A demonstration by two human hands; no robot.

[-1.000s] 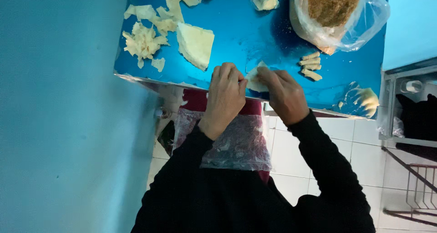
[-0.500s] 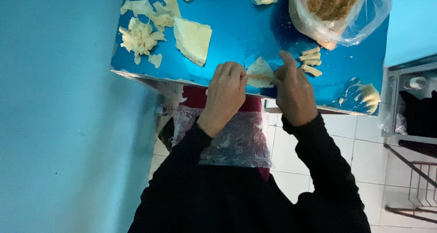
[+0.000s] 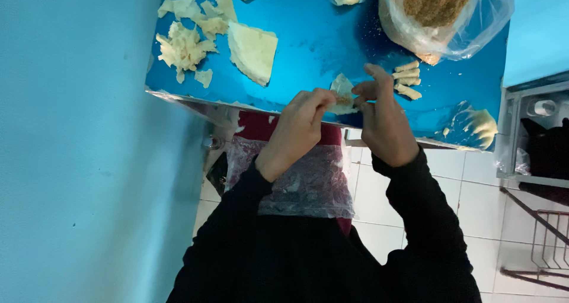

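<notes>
Both hands meet over the near edge of a blue table (image 3: 320,36). My left hand (image 3: 299,122) and my right hand (image 3: 382,116) pinch a pale thin wrapper (image 3: 342,90) between the fingertips, with a bit of brown filling showing at the fold. Just right of my right hand lie a few finished rolls (image 3: 408,81). A stack of triangular wrappers (image 3: 253,51) sits to the left of my left hand. A clear plastic bag of brown crumbly filling (image 3: 438,10) stands at the far right of the table.
Torn wrapper scraps (image 3: 184,45) lie at the table's left. A pale lump of dough or paste (image 3: 480,125) sits near the right corner. A clear plastic sheet (image 3: 308,181) covers my lap. A blue wall is at left, white floor tiles and a metal rack (image 3: 545,238) at right.
The wrapper has been lifted off the table edge and folded tighter between my fingertips. My right hand's fingers have risen and spread above it.
</notes>
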